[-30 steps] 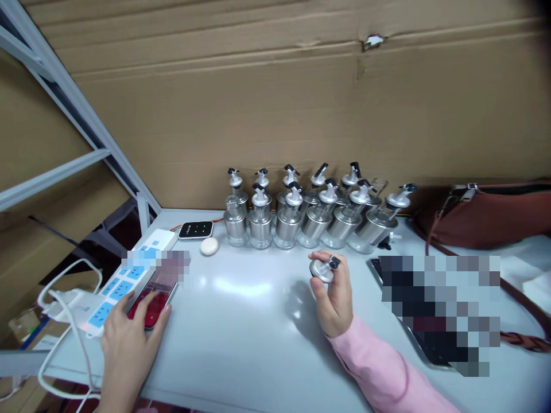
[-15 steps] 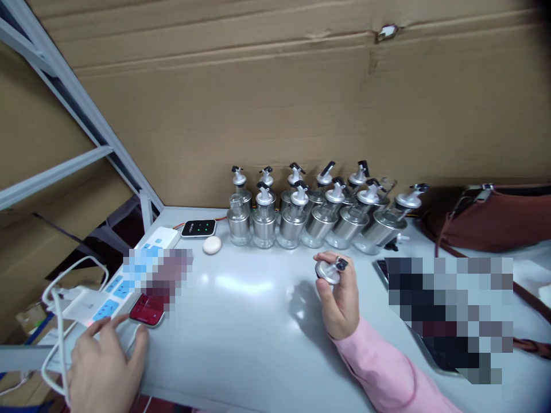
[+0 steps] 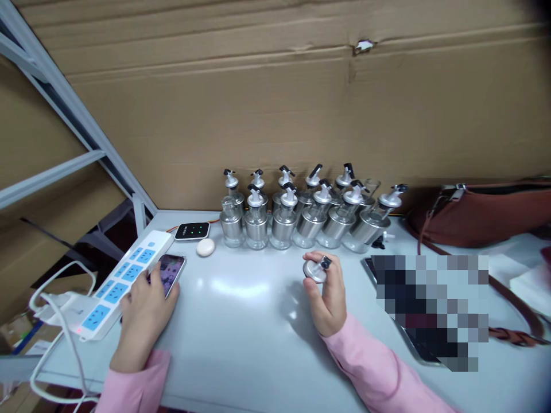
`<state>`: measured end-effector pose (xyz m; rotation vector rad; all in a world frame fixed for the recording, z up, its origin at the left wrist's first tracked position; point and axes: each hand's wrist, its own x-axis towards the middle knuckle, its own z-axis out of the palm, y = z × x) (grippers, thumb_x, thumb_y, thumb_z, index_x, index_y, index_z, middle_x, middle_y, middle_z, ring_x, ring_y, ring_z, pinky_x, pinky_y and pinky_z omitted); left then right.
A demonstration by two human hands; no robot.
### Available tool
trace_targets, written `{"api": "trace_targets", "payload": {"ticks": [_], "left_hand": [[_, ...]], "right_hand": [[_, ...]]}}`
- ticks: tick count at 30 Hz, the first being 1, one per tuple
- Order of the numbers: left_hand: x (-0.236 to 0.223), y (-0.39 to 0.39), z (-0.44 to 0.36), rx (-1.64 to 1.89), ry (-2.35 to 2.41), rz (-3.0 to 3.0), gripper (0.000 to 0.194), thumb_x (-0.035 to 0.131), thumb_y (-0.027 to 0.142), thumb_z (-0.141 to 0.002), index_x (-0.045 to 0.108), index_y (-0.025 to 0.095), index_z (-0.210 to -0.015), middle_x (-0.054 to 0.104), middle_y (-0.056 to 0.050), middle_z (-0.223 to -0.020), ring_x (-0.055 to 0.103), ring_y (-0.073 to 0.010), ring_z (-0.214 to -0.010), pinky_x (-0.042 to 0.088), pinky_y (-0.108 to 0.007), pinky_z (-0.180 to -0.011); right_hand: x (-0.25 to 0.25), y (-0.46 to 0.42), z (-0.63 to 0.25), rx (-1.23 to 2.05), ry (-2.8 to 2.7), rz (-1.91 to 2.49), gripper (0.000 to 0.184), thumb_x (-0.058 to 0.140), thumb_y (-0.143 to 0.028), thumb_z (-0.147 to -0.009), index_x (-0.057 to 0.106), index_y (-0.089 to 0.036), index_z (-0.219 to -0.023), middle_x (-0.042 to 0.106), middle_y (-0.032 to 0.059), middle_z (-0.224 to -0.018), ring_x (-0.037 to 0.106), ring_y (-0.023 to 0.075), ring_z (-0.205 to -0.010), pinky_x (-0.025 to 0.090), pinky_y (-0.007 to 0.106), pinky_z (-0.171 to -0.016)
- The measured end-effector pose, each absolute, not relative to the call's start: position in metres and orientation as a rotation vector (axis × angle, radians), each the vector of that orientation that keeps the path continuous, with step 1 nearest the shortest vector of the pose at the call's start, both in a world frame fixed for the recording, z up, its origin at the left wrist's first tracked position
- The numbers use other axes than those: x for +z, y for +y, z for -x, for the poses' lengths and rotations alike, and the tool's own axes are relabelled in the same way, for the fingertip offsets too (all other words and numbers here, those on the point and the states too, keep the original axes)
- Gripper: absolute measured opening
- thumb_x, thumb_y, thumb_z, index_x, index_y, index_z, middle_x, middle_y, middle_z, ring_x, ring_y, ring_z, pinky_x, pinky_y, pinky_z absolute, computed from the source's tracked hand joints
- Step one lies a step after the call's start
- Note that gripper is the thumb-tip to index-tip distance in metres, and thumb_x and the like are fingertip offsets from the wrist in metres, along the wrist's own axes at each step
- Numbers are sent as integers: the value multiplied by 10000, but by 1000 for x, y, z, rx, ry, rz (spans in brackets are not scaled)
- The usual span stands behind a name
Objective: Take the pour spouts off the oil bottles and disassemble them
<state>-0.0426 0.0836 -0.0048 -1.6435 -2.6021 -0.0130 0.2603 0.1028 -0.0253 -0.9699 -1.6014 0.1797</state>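
My right hand is closed around a pourer stopper, a silvery cap with a black flip lid, held above the grey table. My left hand lies over a phone with a lit screen. Its fingers are apart and reach onto the phone's left side; part of the phone is hidden beneath them. Beyond my right hand stand two rows of glass bottles with steel sleeves, most topped by similar pourers. The front-left bottle has an open neck without a pourer.
A white power strip with plugged-in cables borders the left edge. Near it sit a small black device and a white round case. On the right are a partly blurred dark tablet-like object and a brown bag.
My left hand has moved up and right from the power strip's lower end onto the phone. My right hand still holds the pourer stopper. The view has shifted slightly.
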Motion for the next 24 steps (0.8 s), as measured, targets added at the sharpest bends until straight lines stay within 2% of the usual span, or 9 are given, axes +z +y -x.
{"api": "trace_targets", "payload": {"ticks": [8, 16, 19, 24], "left_hand": [[-3, 100, 40, 226, -2496, 1612, 569, 391, 377, -846, 351, 87, -1334, 518, -221, -1059, 518, -375, -1010, 380, -406, -825], [-6, 105, 39, 80, -2658, 1561, 609, 408, 409, -839, 279, 145, -1372, 445, -198, -1097, 466, -385, -1064, 400, -431, -811], [-6, 106, 40, 27, -2702, 1562, 575, 431, 409, -834, 316, 180, -1349, 429, -168, -1081, 465, -371, -1069, 400, -441, -839], [-11, 106, 43, -35, -2670, 1569, 503, 459, 391, -819, 399, 134, -1248, 404, -146, -1038, 480, -348, -1033, 407, -431, -854]], "right_hand": [[-23, 102, -260, 139, -1656, 975, 269, 434, -281, -881, 465, -200, -1135, 485, 91, -1008, 508, 239, -967, 433, 402, -795], [-23, 103, -261, 154, -1674, 967, 270, 441, -274, -881, 463, -199, -1139, 484, 92, -1013, 515, 232, -958, 444, 388, -785], [-23, 103, -260, 166, -1673, 953, 276, 441, -273, -886, 461, -198, -1151, 482, 93, -1021, 511, 226, -964, 445, 381, -788], [-23, 103, -260, 179, -1661, 949, 278, 446, -267, -885, 464, -199, -1153, 480, 91, -1020, 504, 225, -971, 441, 376, -798]]}}
